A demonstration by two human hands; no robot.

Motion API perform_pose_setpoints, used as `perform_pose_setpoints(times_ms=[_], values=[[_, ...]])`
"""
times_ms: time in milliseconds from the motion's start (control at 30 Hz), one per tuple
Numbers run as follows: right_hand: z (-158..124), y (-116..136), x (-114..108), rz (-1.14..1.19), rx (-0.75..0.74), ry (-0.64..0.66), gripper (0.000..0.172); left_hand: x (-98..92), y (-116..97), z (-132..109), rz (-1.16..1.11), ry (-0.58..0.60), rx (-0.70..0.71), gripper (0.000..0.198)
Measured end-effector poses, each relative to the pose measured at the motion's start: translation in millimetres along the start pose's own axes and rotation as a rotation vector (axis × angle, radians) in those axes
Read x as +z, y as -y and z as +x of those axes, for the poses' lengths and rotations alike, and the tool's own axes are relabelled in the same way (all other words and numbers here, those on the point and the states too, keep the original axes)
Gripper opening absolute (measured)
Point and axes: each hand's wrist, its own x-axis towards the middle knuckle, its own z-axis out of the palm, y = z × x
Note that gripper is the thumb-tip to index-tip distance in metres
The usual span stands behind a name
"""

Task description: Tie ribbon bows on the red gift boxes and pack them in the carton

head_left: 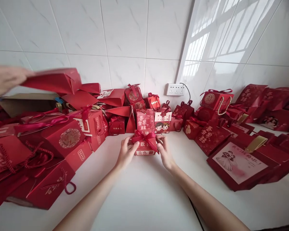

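— What are the two hands doing?

— Both are closed on the small red box (144, 143), one at each side. The left hand (126, 154) grips its left edge and the right hand (165, 152) its right edge, with the fingertips up by the red ribbon bow (145, 136) tied across the top.

— And where does that box sit?

— On the white bench (144, 195), near the middle, just in front of the row of boxes along the tiled wall. Right behind it stand a red box with gold characters (145, 121) and, beside that one, a box with a cartoon couple (162, 124).

— What lies to either side?

— To the left, a heap of red boxes and bags with cord handles; one of them carries a round gold emblem (69, 138). To the right, a large flat box with a pink wedding picture (238, 162) on its lid, with more red packaging behind it.

— Anyone else about?

— Another person's hand (3, 80) comes in at the upper left edge, holding a flat red carton (54, 80) above the heap.

— Anything on the wall?

— A white socket (174, 89) near the corner, with a thin cable running from it.
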Motion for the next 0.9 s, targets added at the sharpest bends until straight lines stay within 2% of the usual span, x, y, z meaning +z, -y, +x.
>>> perform_pose_setpoints(times_ms=[133,233,333,433,500,567,633,767,833,900], values=[[-1,11,4,-0.046,0.044,-0.081,0.037,4.4,-2,-6,0.022,-0.011,0.135,0.046],[-1,18,5,-0.12,0.111,-0.149,0.033,4.8,-1,-8,0.109,-0.005,0.253,0.034],[0,21,3,-0.129,0.117,-0.157,0.035,1.5,-3,-9,0.339,0.001,0.454,0.022],[1,19,1,-0.141,0.093,-0.155,0.036,-4.0,-11,-10,0.621,-0.105,0.672,0.023],[1,17,0,-0.153,0.073,-0.159,0.036,-8.3,-17,-11,0.81,-0.187,0.721,0.025],[0,15,1,-0.179,0.051,-0.164,0.036,-12.1,-24,-13,0.905,-0.153,0.683,0.029],[0,14,2,-0.205,0.038,-0.166,0.035,-14.3,-32,-16,0.851,0.001,0.584,0.034],[1,14,1,-0.221,0.033,-0.158,0.031,-15.1,-52,-24,0.625,0.392,0.34,0.043],[2,15,0,-0.222,0.031,-0.155,0.029,-19.2,-62,-27,0.573,0.623,0.178,0.038],[2,15,-1,-0.224,0.028,-0.151,0.029,-29.6,-70,-25,0.569,0.905,-0.045,0.029]])
